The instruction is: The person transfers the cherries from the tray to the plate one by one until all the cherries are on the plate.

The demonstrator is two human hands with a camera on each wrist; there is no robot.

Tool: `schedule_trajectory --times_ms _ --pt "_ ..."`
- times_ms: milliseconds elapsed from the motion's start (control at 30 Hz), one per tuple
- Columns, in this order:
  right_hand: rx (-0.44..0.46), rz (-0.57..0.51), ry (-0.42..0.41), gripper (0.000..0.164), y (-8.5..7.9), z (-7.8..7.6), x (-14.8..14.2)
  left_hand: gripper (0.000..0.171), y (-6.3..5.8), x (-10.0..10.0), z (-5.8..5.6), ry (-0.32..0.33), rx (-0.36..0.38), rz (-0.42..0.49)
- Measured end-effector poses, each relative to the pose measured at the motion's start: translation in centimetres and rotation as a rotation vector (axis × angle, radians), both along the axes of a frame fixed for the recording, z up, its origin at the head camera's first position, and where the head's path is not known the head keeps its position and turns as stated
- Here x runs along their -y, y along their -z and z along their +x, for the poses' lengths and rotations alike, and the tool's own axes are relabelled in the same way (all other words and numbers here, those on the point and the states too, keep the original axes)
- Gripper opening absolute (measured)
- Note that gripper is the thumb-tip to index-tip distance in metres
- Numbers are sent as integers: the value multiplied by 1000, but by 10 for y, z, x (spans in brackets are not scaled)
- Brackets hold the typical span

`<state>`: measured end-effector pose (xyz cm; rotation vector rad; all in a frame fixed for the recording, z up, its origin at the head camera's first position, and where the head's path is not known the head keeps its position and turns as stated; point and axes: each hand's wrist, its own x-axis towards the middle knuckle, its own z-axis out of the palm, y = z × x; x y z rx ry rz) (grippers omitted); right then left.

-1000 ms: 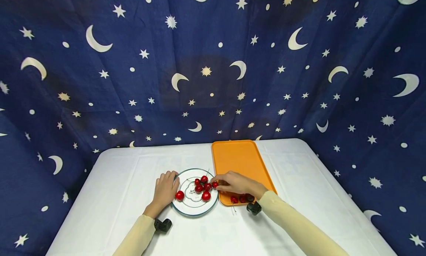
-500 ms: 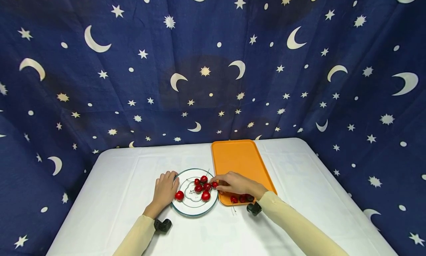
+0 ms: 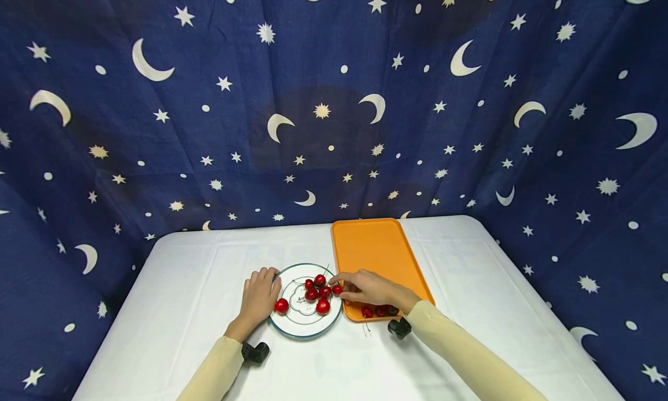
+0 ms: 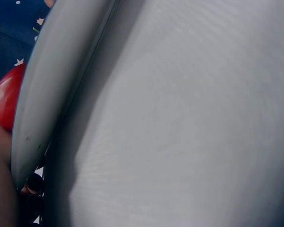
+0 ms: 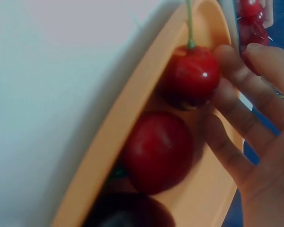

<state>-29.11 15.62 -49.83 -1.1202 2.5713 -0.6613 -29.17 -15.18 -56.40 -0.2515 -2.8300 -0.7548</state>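
My left hand [image 3: 261, 294] holds the left rim of a white plate [image 3: 300, 330] with a dark rim line, thumb over the edge. Several red cherries [image 3: 311, 295] cluster on the plate, and a single cherry [image 3: 282, 306] sits near my left thumb. At the plate's right edge, my right hand [image 3: 367, 286] pinches a cherry [image 3: 337, 289] between thumb and forefinger. Its other fingers spread over the orange tray [image 3: 373, 244], close to a stemmed cherry [image 5: 191, 78] in the right wrist view. The plate's pale side [image 4: 61, 71] fills part of the left wrist view.
More cherries, a red one [image 5: 158, 152] and a very dark one [image 5: 132, 213], lie along the tray's near edge. A white cloth [image 3: 209, 273] covers the table. Behind it hangs a dark blue curtain [image 3: 235, 128] with moons and stars.
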Motion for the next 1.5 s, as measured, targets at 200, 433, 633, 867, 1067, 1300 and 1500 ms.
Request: schedule_trajectory --times_ms 200,433,633,867,1067,1300,1500 --pt "4 -15 3 38 -1 0 -5 26 1 0 1 -1 4 -1" --pt "28 -64 16 27 -5 1 -9 26 -1 3 3 -3 -3 -4" --pt "51 -100 38 11 -2 2 -10 23 0 2 4 1 -46 8" --pt "32 -77 44 9 1 2 -14 24 2 -1 5 3 -54 20" --pt "15 -44 23 10 0 1 -23 24 1 0 2 9 -36 11" --pt "100 -4 -12 15 -1 2 -30 27 1 1 -1 9 -10 18" --pt "102 47 -19 22 -2 6 -30 28 0 0 0 7 -2 15"
